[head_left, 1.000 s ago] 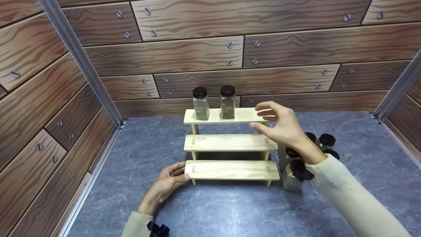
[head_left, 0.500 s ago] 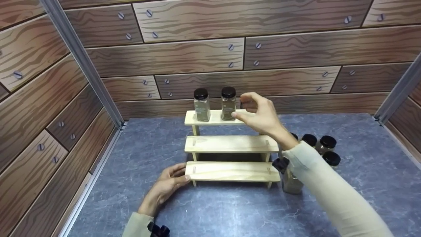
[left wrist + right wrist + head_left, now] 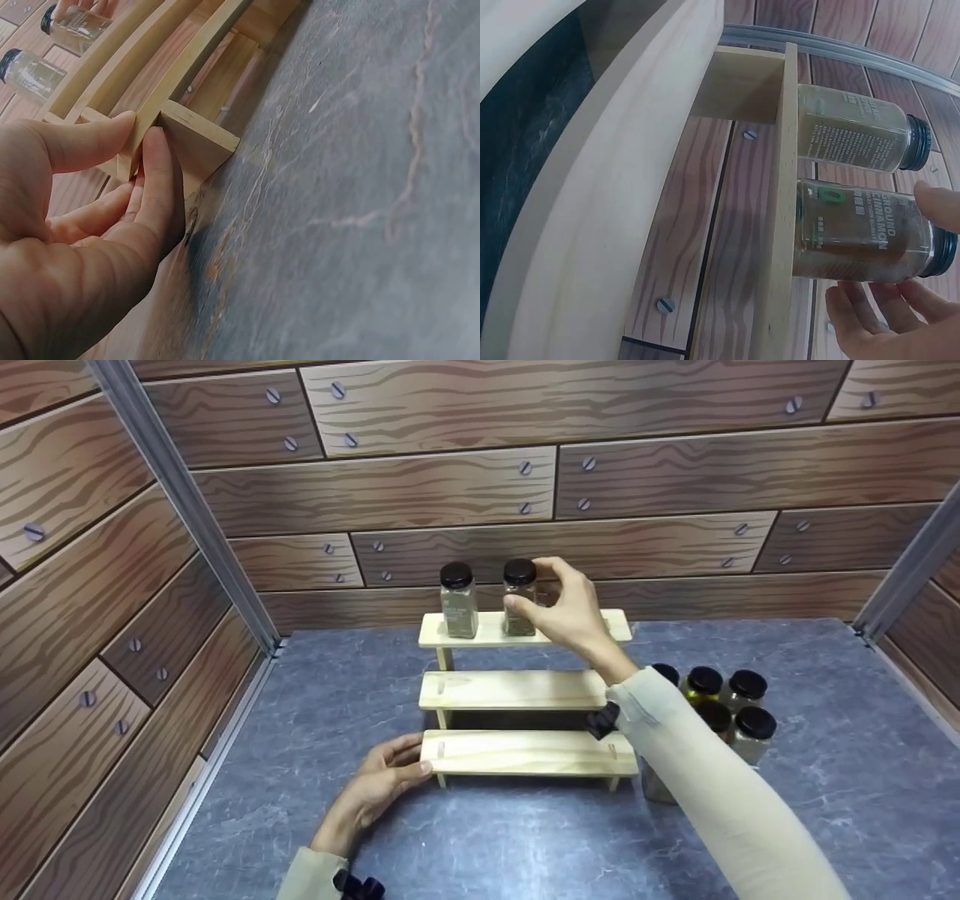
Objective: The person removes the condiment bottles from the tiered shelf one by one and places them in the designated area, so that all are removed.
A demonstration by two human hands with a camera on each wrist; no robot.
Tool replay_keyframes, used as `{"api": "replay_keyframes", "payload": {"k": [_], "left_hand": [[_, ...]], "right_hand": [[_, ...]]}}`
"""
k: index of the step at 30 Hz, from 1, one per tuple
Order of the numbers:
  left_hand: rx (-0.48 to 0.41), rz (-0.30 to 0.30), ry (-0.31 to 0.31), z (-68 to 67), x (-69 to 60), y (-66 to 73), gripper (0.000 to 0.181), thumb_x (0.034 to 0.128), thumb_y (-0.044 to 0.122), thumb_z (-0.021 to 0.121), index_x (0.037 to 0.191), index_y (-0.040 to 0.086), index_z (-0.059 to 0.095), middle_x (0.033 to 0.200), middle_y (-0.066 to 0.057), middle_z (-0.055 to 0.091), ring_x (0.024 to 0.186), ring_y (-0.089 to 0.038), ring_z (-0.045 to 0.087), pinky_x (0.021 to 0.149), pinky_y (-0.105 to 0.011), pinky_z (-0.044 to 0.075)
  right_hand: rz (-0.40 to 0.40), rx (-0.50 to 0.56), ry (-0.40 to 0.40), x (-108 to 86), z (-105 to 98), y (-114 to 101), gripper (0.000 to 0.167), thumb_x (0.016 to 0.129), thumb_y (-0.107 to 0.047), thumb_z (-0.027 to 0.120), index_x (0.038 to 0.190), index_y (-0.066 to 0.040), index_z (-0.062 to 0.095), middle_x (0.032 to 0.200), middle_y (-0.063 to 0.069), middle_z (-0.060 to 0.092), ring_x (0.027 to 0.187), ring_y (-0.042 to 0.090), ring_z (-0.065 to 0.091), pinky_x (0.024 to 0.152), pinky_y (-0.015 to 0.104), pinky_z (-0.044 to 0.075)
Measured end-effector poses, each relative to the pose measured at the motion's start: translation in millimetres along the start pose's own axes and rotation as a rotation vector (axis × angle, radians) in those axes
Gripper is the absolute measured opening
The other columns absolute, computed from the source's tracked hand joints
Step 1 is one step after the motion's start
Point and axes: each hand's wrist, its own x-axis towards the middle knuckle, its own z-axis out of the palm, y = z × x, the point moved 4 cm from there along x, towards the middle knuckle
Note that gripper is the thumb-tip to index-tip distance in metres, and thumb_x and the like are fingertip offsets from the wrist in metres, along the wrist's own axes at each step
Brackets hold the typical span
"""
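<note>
A three-step wooden rack stands on the grey surface. My left hand pinches the left end of its lowest shelf, thumb on top and fingers below, as the left wrist view shows at the shelf's edge. Two black-capped glass spice jars stand upright on the top shelf. Around the right one, a jar labelled ground cinnamon, curl the thumb and fingers of my right hand; its base sits on the shelf. Left of it, apart, is a paler spice jar.
Right of the rack, several more black-capped spice jars stand close together, partly hidden by my right sleeve. Wood-patterned walls rise behind and at the sides, with a metal rail in the left corner.
My right hand has moved left along the top shelf, from its bare right end to the cinnamon jar, and its fingers have come round it. My left hand has stayed on the rack.
</note>
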Motion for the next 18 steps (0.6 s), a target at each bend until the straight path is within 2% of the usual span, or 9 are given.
{"api": "replay_keyframes", "payload": {"k": [4, 7, 13, 18], "left_hand": [[0.002, -0.001, -0.006, 0.7, -0.6, 0.3, 0.071, 0.0956, -0.007, 0.068, 0.155, -0.020, 0.031, 0.156, -0.041, 0.040, 0.115, -0.021, 0.069, 0.107, -0.029, 0.060], [0.002, 0.000, -0.013, 1.1, -0.6, 0.1, 0.071, 0.0958, -0.007, 0.067, 0.155, -0.020, 0.031, 0.156, -0.041, 0.041, 0.116, -0.021, 0.068, 0.108, -0.030, 0.060], [0.008, -0.001, -0.004, 0.7, -0.7, -0.4, 0.071, 0.0954, -0.008, 0.067, 0.155, -0.020, 0.031, 0.155, -0.041, 0.042, 0.114, -0.020, 0.069, 0.107, -0.030, 0.061], [0.008, 0.001, -0.001, 0.5, -1.1, 1.3, 0.071, 0.0954, -0.007, 0.068, 0.155, -0.020, 0.031, 0.156, -0.041, 0.042, 0.113, -0.020, 0.069, 0.105, -0.029, 0.061]], "right_hand": [[0.008, -0.024, 0.008, 1.9, 2.6, 0.1, 0.056, 0.083, -0.017, 0.092, 0.132, -0.004, 0.068, 0.119, 0.013, 0.076, 0.101, 0.022, 0.070, 0.091, 0.028, 0.058], [0.008, -0.040, 0.011, 2.0, 3.4, 0.1, 0.053, 0.084, -0.017, 0.091, 0.130, -0.005, 0.070, 0.117, 0.012, 0.076, 0.097, 0.021, 0.067, 0.086, 0.028, 0.056], [0.005, -0.035, 0.010, 2.2, 3.8, 0.4, 0.049, 0.084, -0.013, 0.090, 0.129, -0.004, 0.070, 0.117, 0.014, 0.076, 0.100, 0.025, 0.069, 0.091, 0.036, 0.060], [-0.012, -0.033, 0.028, 2.7, 3.0, -1.6, 0.048, 0.084, -0.011, 0.091, 0.127, -0.002, 0.071, 0.115, 0.016, 0.077, 0.102, 0.026, 0.071, 0.091, 0.033, 0.061]]}}
